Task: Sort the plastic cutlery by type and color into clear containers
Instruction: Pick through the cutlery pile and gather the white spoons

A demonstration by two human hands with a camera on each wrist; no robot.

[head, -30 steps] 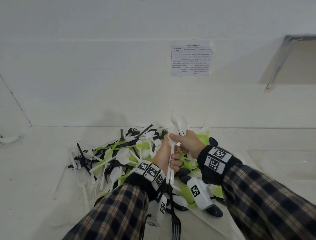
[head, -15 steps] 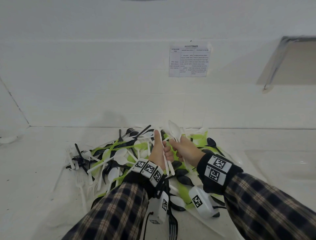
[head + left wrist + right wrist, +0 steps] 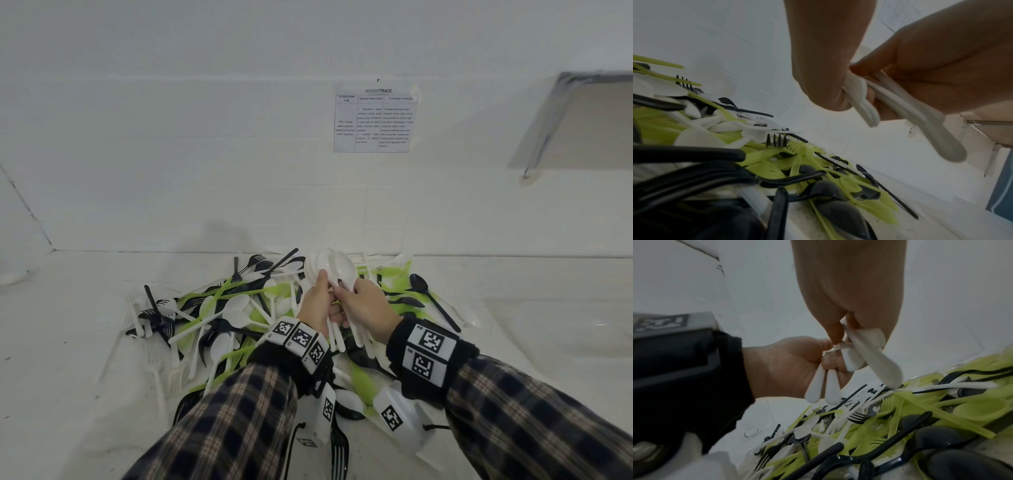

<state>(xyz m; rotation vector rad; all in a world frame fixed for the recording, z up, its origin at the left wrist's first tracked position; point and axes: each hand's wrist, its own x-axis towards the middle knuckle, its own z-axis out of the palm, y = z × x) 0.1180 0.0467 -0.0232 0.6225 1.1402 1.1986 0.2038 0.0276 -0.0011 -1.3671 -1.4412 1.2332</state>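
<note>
Both hands up over the cutlery pile (image 3: 239, 318), meeting just above its far-right part. Left hand (image 3: 317, 303) comes in thumb-up, fingers curled round a bunch of white spoons (image 3: 342, 270), bowls pointing away toward the wall, handles hanging down past the wrist. Right hand (image 3: 368, 305) is pressed against the left one, fingers also curled on white handles from the same bunch. Neither hand is loose; both have a firm grip on spoons.

Head view shows the spoon bowls stacked above the hands, and a black spoon (image 3: 423, 289) lying at the right edge of the pile.

Left wrist view: left hand (image 3: 828, 53) and right hand (image 3: 941, 68) from below, white handles (image 3: 931, 123) sticking out beneath the knuckles. Bowls hidden here.

Right wrist view: right fingers (image 3: 835, 332) pinch one white handle (image 3: 875, 358); left hand (image 3: 789, 363) holds two more handle ends (image 3: 824, 384) side by side. Left wrist strap with its marker block shows at the frame's left.

Pile itself: white, black and lime-green forks and spoons, tangled, lying on the white bench (image 3: 68, 359). Black forks (image 3: 858, 416) and green forks (image 3: 795, 146) sit directly under the hands. Printed sheet (image 3: 375, 120) taped on the wall behind the pile. Clear containers: can't make any out for certain.
</note>
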